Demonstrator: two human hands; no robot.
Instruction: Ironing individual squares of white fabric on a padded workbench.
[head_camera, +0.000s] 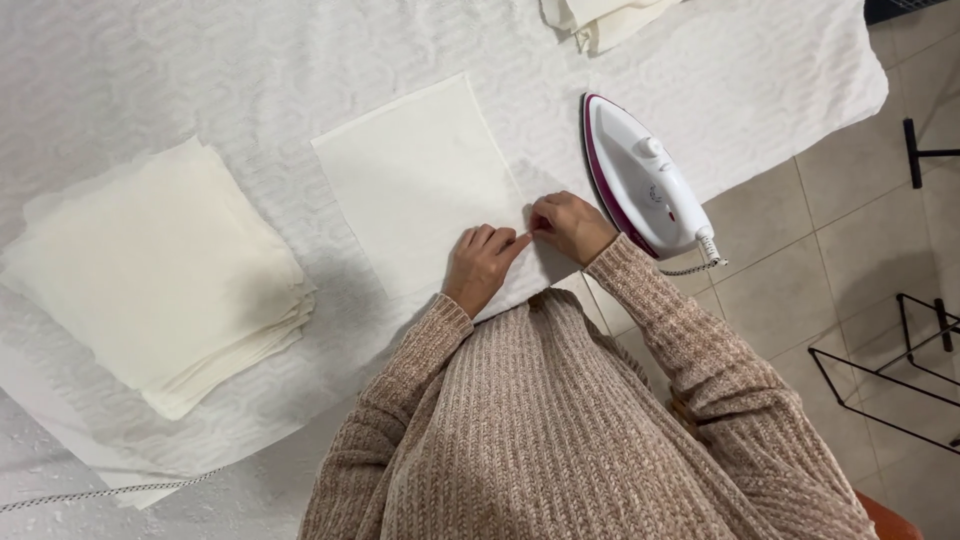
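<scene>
Cream cloth sheet, a flat rectangle, is laid at the centre of the frame on a white textured cover. Its lower right edge is being worked by both hands. The left hand is pressed flat on the sheet with fingers extended, nothing being gripped. The right hand is curled, and the edge of the sheet appears to be pinched between its fingertips. The step in hand is judged to be the aligning or smoothing of this edge. Before any pressing, the edge would need to be held straight and the hands cleared.

A white and magenta steam iron is rested just right of the hands, its cord trailing off the lower edge of the cover. A stack of similar cream squares is placed at the left. More folded cloth is seen at the top edge. Smooth, matte weave is shown by the sheet; the cover is embossed.
</scene>
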